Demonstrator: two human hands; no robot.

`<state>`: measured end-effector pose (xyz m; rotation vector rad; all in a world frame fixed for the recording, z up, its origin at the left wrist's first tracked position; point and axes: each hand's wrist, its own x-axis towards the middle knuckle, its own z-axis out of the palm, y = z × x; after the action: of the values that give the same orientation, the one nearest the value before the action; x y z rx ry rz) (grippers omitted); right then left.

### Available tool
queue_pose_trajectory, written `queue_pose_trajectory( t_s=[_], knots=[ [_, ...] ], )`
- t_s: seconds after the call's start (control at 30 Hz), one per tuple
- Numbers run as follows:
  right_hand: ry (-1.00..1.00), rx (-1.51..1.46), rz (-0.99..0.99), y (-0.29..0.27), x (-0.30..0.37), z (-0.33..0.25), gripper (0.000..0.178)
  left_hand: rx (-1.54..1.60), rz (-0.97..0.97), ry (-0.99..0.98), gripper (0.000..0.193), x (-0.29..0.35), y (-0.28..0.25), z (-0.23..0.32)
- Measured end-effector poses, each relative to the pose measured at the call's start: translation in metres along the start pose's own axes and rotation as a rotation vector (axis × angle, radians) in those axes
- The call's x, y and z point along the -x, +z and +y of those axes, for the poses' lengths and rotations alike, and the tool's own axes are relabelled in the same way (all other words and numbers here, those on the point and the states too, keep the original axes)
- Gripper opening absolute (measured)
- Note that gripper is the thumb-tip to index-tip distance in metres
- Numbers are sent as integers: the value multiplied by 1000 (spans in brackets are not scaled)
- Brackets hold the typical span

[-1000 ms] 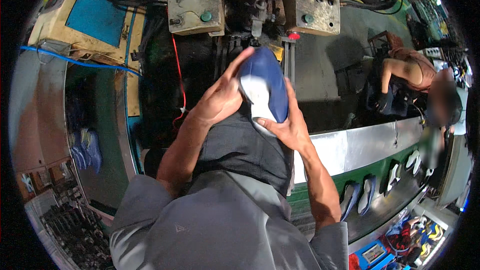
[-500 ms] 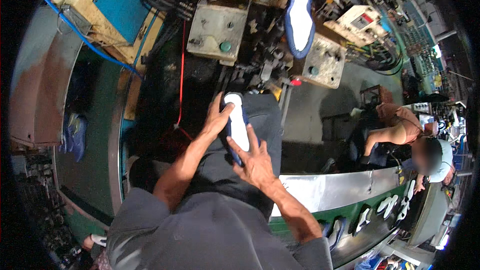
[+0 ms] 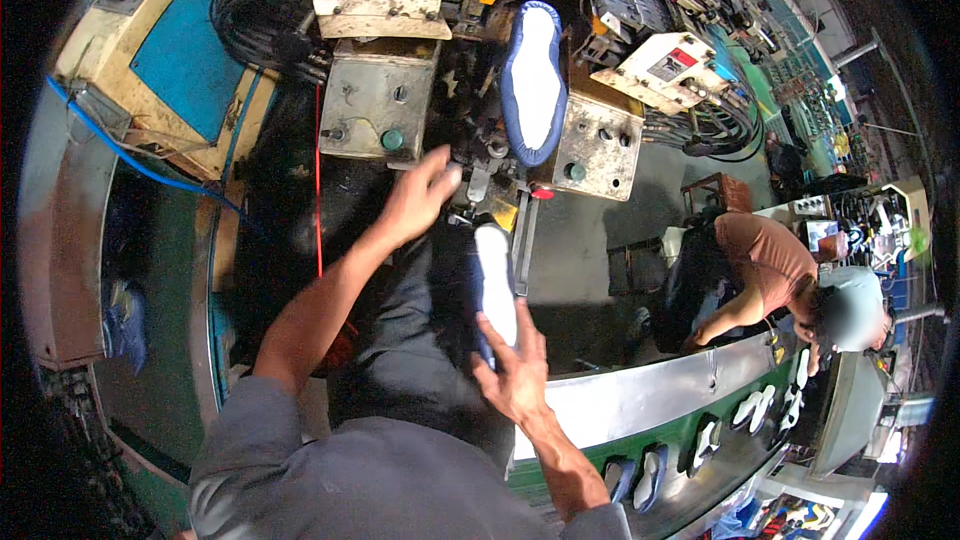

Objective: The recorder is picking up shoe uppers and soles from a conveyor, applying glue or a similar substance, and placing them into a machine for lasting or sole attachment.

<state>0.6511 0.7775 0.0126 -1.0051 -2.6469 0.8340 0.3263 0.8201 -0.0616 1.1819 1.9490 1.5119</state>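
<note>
blue-and-white shoe is above the dark cloth trousers, long and narrow, its smooth white underside facing up with blue showing along the edge. we see the right hand clasped on its near end, fingers spread, some fingertips on the white face; how it grips underneath, we cannot tell. the left hand is off the shoe, fingers apart, slightly bent and a little blurred, near a grey metal fitting. beyond, we see a second shoe, its flat white face ringed by gathered blue material, between a scuffed metal box and a stained speckled box, each bearing a round green button.
</note>
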Motion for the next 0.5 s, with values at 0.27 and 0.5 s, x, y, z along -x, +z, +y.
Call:
queue_pose_trajectory(
  t_s=[0.27, 0.5],
  knots=[
    [-107, 270, 338, -100, -93, 9, 72, 792, -147, -432, 57, -191, 28, 108],
    [-310, 315, 428, -122, -248, -29, 76, 1068, -321, -283, 76, -72, -69, 103]
  ],
)
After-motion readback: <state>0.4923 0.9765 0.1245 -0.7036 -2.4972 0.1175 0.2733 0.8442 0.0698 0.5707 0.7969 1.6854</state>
